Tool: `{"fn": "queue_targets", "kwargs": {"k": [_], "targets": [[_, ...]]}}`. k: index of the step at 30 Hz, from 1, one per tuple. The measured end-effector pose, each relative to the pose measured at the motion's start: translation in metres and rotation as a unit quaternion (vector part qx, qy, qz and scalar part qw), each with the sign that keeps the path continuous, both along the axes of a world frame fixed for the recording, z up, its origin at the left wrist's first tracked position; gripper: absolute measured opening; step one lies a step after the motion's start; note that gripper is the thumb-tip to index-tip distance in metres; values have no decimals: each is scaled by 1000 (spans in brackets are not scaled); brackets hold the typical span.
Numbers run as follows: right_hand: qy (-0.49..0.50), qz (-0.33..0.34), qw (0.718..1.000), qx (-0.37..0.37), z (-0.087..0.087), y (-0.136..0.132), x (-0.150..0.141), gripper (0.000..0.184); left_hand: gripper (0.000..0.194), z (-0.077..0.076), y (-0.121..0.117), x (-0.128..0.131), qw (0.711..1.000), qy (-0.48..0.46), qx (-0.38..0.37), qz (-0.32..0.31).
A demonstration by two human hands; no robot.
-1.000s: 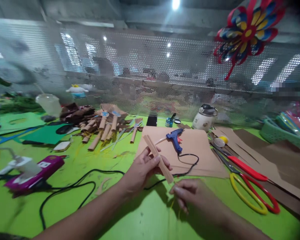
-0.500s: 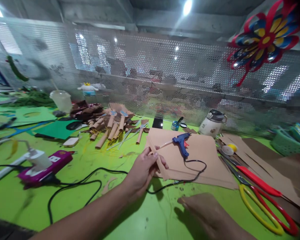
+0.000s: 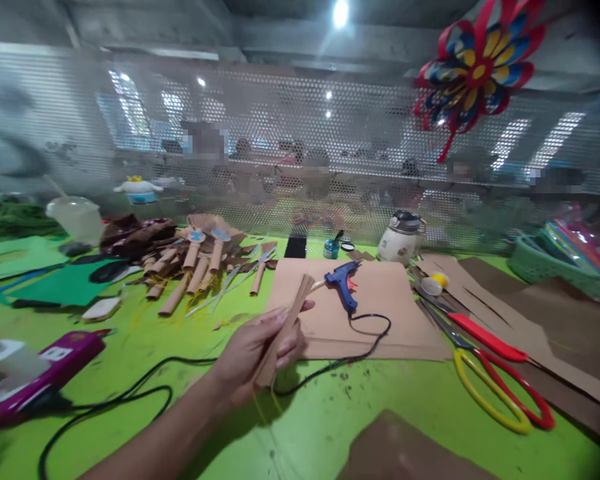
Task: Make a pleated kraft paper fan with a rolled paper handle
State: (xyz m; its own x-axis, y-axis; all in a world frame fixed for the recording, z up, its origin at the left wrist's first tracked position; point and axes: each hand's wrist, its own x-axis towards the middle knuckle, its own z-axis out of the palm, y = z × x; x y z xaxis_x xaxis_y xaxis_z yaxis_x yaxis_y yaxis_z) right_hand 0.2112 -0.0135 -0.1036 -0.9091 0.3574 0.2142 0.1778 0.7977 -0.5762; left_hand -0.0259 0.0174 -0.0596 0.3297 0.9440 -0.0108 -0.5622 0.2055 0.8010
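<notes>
My left hand (image 3: 253, 353) is closed around a narrow strip of brown cardboard (image 3: 290, 317) that points up and to the right, above the green table (image 3: 330, 427). Thin yellow threads hang from the strip's lower end. Just beyond it lies a brown cardboard sheet (image 3: 395, 320) with a blue glue gun (image 3: 343, 283) on top. My right hand (image 3: 410, 450) is a blurred shape at the bottom edge, low over the table; its fingers do not show.
Red and yellow scissors (image 3: 495, 377) lie to the right on brown paper strips. A black cable (image 3: 145, 387) runs to a magenta power strip (image 3: 50, 370) at the left. Several paper rolls (image 3: 190, 270), a white jar (image 3: 403, 240) and a green basket (image 3: 540, 267) stand before a mesh wall.
My left hand turned the strip from leaning left to pointing up and right, and came nearer to me. My right hand let go of its lower end and dropped to the bottom edge.
</notes>
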Motion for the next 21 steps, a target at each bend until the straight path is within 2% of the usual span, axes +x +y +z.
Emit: {"fn": "queue_targets", "kwargs": {"k": [2, 5, 7, 10, 13, 15, 18, 21], "targets": [[5, -6, 1000, -27, 14, 3, 0, 35, 32, 1, 0, -3, 1000, -7, -5, -27], [30, -92, 993, -72, 28, 12, 3, 26, 36, -1, -1, -3, 997, -2, -21, -69], [55, -143, 980, -124, 31, 19, 6, 26, 39, -4, -2, -1, 996, 13, -25, -89], [93, -182, 947, -248, 29, 27, 10, 34, 36, -6, -4, 4, 994, 42, -18, -101], [132, -165, 913, -348, 27, 32, 9, 34, 31, -6, -6, 9, 991, 78, -21, -103], [150, -128, 899, -390, 31, 35, 5, 37, 29, -5, -8, 11, 989, 100, -22, -107], [179, -82, 869, -454, 47, 45, -7, 45, 30, -1, -10, 11, 984, 122, -18, -126], [217, -77, 822, -521, 72, 61, -23, 50, 29, 5, -11, 6, 980, 133, -10, -151]]}}
